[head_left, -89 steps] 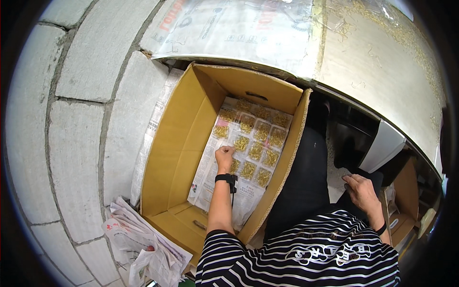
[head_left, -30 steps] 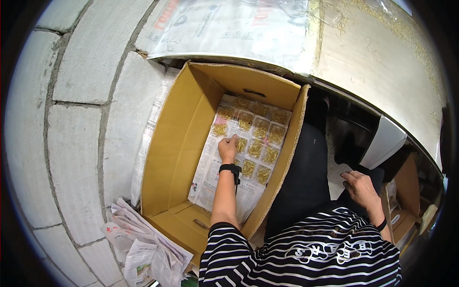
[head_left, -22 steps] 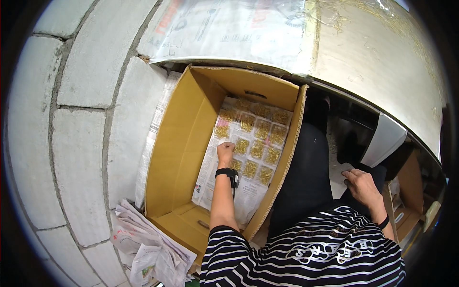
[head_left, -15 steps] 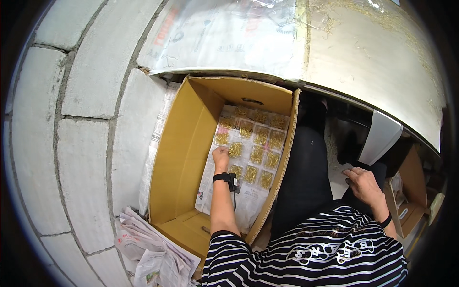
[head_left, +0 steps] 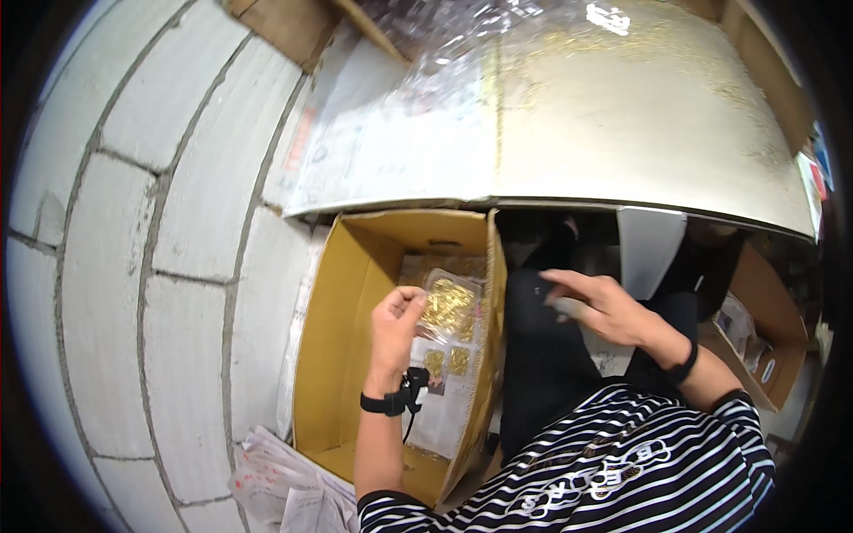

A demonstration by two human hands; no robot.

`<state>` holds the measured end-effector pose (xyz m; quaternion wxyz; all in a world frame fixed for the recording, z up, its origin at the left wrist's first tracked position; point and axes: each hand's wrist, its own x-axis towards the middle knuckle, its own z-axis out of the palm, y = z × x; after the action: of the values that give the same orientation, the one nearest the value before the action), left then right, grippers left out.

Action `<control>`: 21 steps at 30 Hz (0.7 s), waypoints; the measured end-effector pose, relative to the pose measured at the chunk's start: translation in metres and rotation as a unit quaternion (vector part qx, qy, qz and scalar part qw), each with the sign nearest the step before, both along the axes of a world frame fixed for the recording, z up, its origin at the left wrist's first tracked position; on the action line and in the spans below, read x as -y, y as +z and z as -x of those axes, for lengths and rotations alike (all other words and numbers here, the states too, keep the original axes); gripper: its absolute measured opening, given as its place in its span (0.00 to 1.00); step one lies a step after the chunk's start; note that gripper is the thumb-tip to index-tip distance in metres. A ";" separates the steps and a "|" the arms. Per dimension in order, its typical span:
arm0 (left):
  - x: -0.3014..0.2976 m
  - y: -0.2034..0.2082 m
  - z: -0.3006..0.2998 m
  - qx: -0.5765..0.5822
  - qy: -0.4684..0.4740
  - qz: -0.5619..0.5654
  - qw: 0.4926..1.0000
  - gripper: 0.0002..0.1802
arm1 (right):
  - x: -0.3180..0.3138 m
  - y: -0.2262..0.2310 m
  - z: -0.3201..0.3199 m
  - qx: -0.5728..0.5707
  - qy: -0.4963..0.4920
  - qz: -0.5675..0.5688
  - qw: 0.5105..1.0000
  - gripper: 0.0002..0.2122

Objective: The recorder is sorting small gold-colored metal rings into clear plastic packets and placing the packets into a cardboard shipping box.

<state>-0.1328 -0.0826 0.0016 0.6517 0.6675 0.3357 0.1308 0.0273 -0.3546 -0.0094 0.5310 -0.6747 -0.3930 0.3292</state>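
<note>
My left hand [head_left: 397, 324] pinches the left edge of a clear plastic box [head_left: 449, 306] filled with small gold-coloured pieces. The plastic box is lifted above the floor of a deep cardboard carton [head_left: 342, 302]. Below it, more clear boxes of gold pieces [head_left: 458, 360] lie on newspaper [head_left: 435, 426] lining the carton; the lifted box and my hand hide several of them. Over my dark-trousered leg, to the right of the carton, my right hand [head_left: 600, 306] hangs in the air with its fingers apart, holding nothing. It is slightly blurred.
A pale worktop [head_left: 622, 133] stands beyond the carton, with loose gold bits and crumpled clear plastic [head_left: 498, 31] on it. Whitish block wall [head_left: 115, 213] runs along the left. Folded newspapers [head_left: 293, 484] lie at the carton's near left. A smaller open carton [head_left: 769, 311] stands at the right.
My left hand has lifted a clear box of gold pieces off the carton's floor. My right hand has moved left and forward. The view has tilted up toward the worktop.
</note>
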 end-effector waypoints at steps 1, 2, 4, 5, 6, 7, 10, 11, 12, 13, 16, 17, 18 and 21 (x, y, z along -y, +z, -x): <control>0.016 0.004 -0.013 0.011 -0.052 0.026 0.998 0.07 | -0.007 0.014 0.000 -0.106 -0.007 0.017 0.994 0.22; 0.034 0.013 -0.024 0.020 -0.102 0.049 0.993 0.06 | -0.011 0.018 -0.001 -0.171 -0.018 0.013 0.985 0.22; 0.063 0.022 -0.044 0.008 -0.175 0.050 0.983 0.04 | -0.013 0.022 -0.002 -0.215 -0.015 -0.014 0.976 0.21; 0.076 0.025 -0.052 0.019 -0.186 0.046 0.981 0.04 | -0.011 0.023 0.000 -0.212 -0.016 -0.042 0.976 0.20; 0.089 0.027 -0.060 0.030 -0.198 0.043 0.979 0.04 | -0.005 0.022 0.001 -0.209 -0.016 -0.070 0.975 0.19; 0.098 0.023 -0.067 0.050 -0.206 0.021 0.977 0.08 | 0.003 0.021 0.000 -0.199 -0.063 -0.083 0.974 0.16; 0.135 0.026 -0.089 0.090 -0.174 0.173 0.965 0.15 | 0.032 0.021 -0.004 -0.186 -0.173 -0.130 0.959 0.15; 0.144 0.025 -0.094 0.095 -0.213 0.209 0.950 0.20 | 0.042 0.021 -0.007 -0.189 -0.206 -0.144 0.949 0.15; 0.158 0.025 -0.098 0.097 -0.220 0.211 0.947 0.20 | 0.052 0.021 -0.009 -0.185 -0.213 -0.144 0.948 0.15; 0.174 0.027 -0.101 0.100 -0.234 0.252 0.934 0.21 | 0.061 0.021 -0.010 -0.195 -0.246 -0.155 0.937 0.14; 0.208 0.024 -0.105 0.121 -0.283 0.314 0.898 0.24 | 0.088 0.022 -0.016 -0.209 -0.298 -0.167 0.916 0.14; 0.217 0.022 -0.105 0.136 -0.265 0.295 0.908 0.24 | 0.095 0.017 -0.017 -0.211 -0.302 -0.175 0.913 0.14; 0.227 0.019 -0.104 0.150 -0.247 0.276 0.917 0.24 | 0.100 0.014 -0.018 -0.214 -0.307 -0.182 0.909 0.14; 0.242 -0.002 -0.103 0.141 -0.196 0.233 0.942 0.24 | 0.110 0.011 -0.017 -0.210 -0.272 -0.132 0.930 0.14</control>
<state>-0.0301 -0.3247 0.0001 0.8423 0.5244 0.1239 0.0110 0.0441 -0.4642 0.0017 0.7548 -0.5949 -0.1139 0.2520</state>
